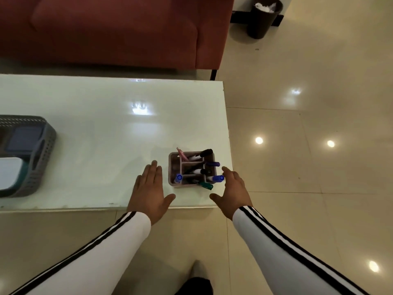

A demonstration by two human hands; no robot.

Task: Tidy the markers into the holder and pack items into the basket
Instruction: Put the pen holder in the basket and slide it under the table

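- Both hands are out over the table (106, 135), palms down, with the holder (173, 167) sitting right between them.
- Left hand (148, 190): fingers straight and together, thumb spread, holding nothing, just left of the holder and clear of its wall.
- Right hand (232, 190): wide as well, with nothing in it, just right of the holder. Its fingers are right by a blue cap (218, 178) that pokes over that side, though I can't tell if they touch.
- The right hand looks the nearer of the two, so the gap to close is mostly on the left.
- The holder is a boxy, divided tray, close to square from up here, standing upright near the table's right end and front edge.
- Marker count: seven that I can make out, all inside the holder, namely one pink (181, 154), two black-capped, one purple, two blue-capped and one green (206, 185). Most lean to the right, out over the rim.
- No loose markers show beside the holder, so the tidying looks done.
- One basket (45, 150) is well off to the holder's left, on the left hand's side, with two items already inside, one bluish and one white.
- My call is a two-handed squeeze on the holder's side walls, then a carry leftward. Those leaning markers could tip out if it tilts right.
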